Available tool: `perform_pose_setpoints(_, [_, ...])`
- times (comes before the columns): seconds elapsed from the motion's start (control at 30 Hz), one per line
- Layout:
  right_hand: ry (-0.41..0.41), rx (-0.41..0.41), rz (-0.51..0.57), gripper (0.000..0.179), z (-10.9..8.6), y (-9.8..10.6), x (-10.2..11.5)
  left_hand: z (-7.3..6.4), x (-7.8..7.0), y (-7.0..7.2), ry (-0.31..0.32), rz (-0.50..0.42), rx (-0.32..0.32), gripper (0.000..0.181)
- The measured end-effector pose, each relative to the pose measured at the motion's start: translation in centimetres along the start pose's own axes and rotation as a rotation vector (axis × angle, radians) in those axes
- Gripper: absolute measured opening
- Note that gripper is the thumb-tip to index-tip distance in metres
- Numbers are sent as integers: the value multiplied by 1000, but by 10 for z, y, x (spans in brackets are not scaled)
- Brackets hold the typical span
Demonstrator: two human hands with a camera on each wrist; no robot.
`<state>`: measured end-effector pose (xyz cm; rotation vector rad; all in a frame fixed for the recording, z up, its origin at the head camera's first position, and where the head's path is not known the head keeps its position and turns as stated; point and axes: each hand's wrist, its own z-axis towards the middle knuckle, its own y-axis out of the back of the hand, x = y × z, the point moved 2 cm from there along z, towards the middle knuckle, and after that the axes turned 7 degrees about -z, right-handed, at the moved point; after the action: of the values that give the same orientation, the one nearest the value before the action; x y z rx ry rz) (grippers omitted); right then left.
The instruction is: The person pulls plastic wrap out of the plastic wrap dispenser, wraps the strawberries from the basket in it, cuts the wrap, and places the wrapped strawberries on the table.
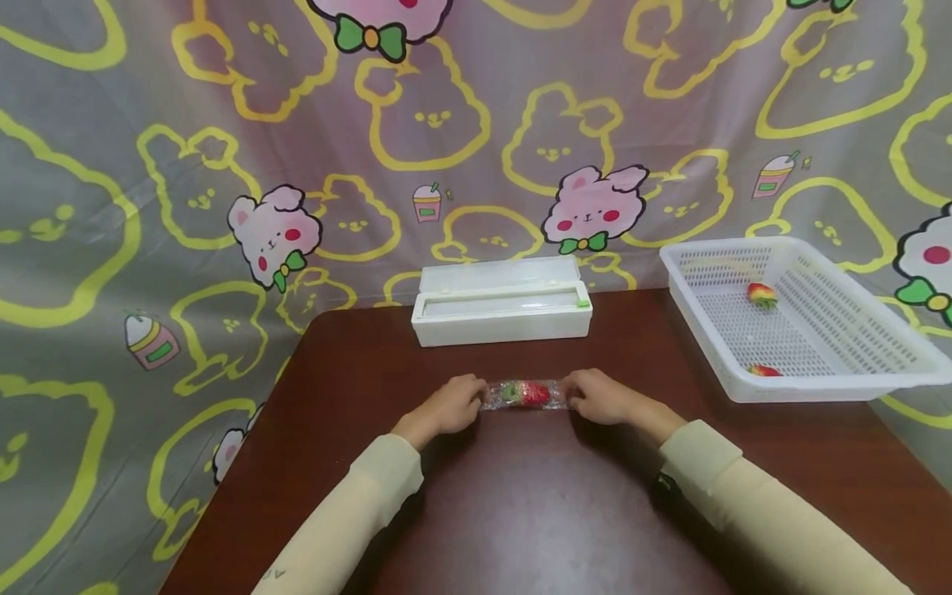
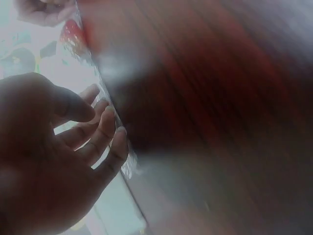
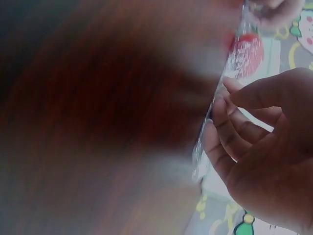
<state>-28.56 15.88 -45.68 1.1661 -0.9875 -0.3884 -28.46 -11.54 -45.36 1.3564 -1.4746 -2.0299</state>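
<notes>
A red strawberry with green leaves [image 1: 532,392] lies inside clear plastic wrap [image 1: 556,402], its leafy end towards the left. My left hand [image 1: 455,402] is at the wrap's left end; in the left wrist view its loosely bent fingers [image 2: 110,129] rest along the film, the thumb apart from them. At the opposite end is my right hand [image 1: 604,397]. Its thumb meets the fingertips [image 3: 222,105] at the film in the right wrist view, pinching the edge. Between the hands the wrapped strawberry stays close over the brown table [image 1: 521,487].
Behind the hands stands a long white wrap dispenser [image 1: 502,329] with its lid raised. A white perforated basket [image 1: 818,382] at the right holds a strawberry [image 1: 762,294] near its middle and another strawberry [image 1: 763,371] by its front wall. A patterned curtain [image 1: 476,124] hangs behind the table.
</notes>
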Motion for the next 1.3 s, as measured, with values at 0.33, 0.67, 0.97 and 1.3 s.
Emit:
perform_pose_setpoints(0.33, [-82, 8, 5, 22, -22, 22, -28, -34, 29, 19, 44, 33, -47, 21])
perform_pose_setpoints(0.67, [-24, 2, -107, 20, -31, 46, -28, -59, 41, 38, 133, 78, -23, 16])
perform_pose_setpoints(0.97, [106, -27, -215, 28, 13, 33, 18, -39, 17, 48, 91, 53, -57, 19])
perform_pose_setpoints(1.3, [68, 17, -439, 43, 44, -3, 37, -11, -18, 38, 19, -82, 47, 57])
